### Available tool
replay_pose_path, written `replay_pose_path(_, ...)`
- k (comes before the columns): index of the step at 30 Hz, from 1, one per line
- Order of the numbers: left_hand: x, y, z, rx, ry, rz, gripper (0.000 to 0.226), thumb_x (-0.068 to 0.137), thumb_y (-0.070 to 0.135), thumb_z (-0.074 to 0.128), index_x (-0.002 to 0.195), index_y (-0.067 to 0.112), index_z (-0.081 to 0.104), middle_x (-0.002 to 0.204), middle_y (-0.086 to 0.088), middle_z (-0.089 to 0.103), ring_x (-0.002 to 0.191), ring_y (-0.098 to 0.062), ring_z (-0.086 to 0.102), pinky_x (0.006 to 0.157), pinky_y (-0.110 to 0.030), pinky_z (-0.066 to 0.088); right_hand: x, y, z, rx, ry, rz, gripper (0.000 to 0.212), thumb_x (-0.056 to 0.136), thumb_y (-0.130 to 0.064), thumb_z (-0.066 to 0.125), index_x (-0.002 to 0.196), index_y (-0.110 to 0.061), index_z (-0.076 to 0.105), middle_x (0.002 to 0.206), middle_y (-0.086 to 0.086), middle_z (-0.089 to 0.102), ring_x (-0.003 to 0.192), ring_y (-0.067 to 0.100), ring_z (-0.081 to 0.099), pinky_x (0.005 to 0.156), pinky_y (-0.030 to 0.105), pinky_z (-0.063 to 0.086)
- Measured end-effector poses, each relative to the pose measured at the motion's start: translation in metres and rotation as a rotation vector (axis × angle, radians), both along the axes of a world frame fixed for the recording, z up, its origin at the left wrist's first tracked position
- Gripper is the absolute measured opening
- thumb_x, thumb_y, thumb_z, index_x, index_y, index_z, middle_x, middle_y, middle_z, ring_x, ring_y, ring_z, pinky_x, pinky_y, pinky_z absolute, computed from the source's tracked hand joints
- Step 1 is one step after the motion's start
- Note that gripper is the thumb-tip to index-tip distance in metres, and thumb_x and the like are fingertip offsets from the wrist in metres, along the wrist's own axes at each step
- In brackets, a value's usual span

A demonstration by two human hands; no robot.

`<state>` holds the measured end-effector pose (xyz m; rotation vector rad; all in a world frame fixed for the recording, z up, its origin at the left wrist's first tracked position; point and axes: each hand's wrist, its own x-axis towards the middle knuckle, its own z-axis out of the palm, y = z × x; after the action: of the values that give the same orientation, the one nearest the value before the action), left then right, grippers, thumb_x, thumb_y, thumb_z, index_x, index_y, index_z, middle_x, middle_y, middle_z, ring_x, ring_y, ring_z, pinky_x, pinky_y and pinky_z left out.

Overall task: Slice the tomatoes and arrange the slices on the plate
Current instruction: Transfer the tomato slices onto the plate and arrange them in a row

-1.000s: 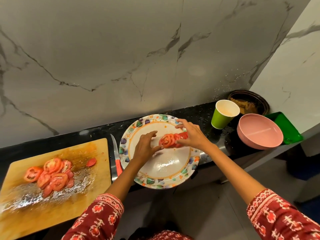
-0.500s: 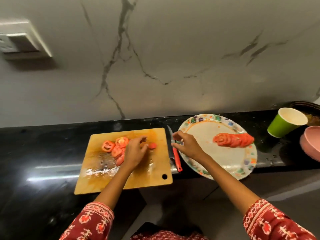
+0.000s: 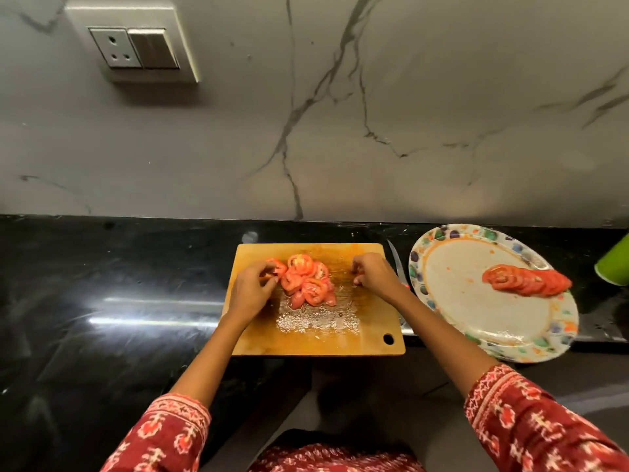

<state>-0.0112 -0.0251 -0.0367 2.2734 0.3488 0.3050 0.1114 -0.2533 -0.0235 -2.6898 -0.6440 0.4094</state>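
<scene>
A wooden cutting board [image 3: 306, 338] lies on the black counter with a pile of tomato slices [image 3: 308, 282] on its far half. My left hand [image 3: 250, 291] pinches a tomato slice [image 3: 277, 267] at the pile's left edge. On the board's right side my right hand [image 3: 374, 275] has its fingertips curled down around a small tomato piece [image 3: 356, 282], mostly hidden. To the right, the patterned plate [image 3: 476, 321] carries an overlapping row of slices [image 3: 527, 281]. A knife [image 3: 394, 258] lies between board and plate, partly under my right wrist.
A green paper cup [image 3: 614, 267] stands at the far right edge. The marble wall rises just behind the counter, with a socket panel [image 3: 136, 49] at upper left. The plate overhangs the counter's front edge. Wet juice pools on the board [image 3: 316, 321].
Both hands left the plate and came onto the cutting board. The left reached the slice pile first; the right followed from the plate's rim. My view swung left.
</scene>
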Motion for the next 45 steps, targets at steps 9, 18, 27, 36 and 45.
replay_pose_path(9,0.007,-0.004,0.009,-0.147,-0.045,-0.120,0.025,0.080,0.014,0.070,0.105,0.012,0.068,0.096,0.007,0.065,0.087,-0.005,0.060,0.074,-0.009,0.048,-0.022,0.047,0.055,0.434,0.252,0.088,0.022,0.082,0.004,0.064,0.104,-0.001,0.063,0.096,0.014,0.064,0.088,0.022,0.064,0.074,0.032,0.057)
replay_pose_path(18,-0.011,0.020,0.011,-0.225,-0.078,0.023,0.012,0.078,0.013,0.072,0.082,0.023,0.069,0.072,0.014,0.064,0.067,0.003,0.060,0.063,-0.010,0.048,-0.032,0.097,0.044,0.455,0.257,0.138,0.022,0.084,0.000,0.062,0.105,-0.007,0.058,0.101,0.011,0.063,0.090,0.017,0.063,0.073,0.025,0.055)
replay_pose_path(27,-0.028,0.053,0.000,-0.168,0.050,0.222,0.006,0.081,0.020,0.071,0.084,0.017,0.067,0.077,0.000,0.068,0.069,-0.010,0.063,0.066,-0.027,0.054,-0.022,0.149,0.022,0.025,0.014,0.315,0.037,0.090,-0.009,0.056,0.127,-0.011,0.051,0.125,0.010,0.057,0.119,0.025,0.048,0.094,0.037,0.047)
replay_pose_path(36,-0.032,0.054,-0.002,-0.164,0.075,0.185,0.006,0.080,0.022,0.071,0.080,0.018,0.067,0.076,0.001,0.067,0.072,-0.012,0.062,0.069,-0.034,0.056,-0.021,0.156,0.016,0.026,0.151,0.273,0.034,0.080,-0.012,0.070,0.112,-0.004,0.060,0.111,0.013,0.061,0.104,0.024,0.058,0.083,0.030,0.048)
replay_pose_path(45,-0.020,0.041,0.002,-0.198,0.042,0.144,0.004,0.081,0.021,0.070,0.082,0.019,0.067,0.082,-0.003,0.068,0.075,-0.017,0.065,0.070,-0.033,0.056,-0.015,0.101,0.054,0.416,0.328,0.206,0.029,0.083,0.000,0.065,0.111,-0.006,0.060,0.088,-0.001,0.054,0.084,0.014,0.055,0.073,0.027,0.052)
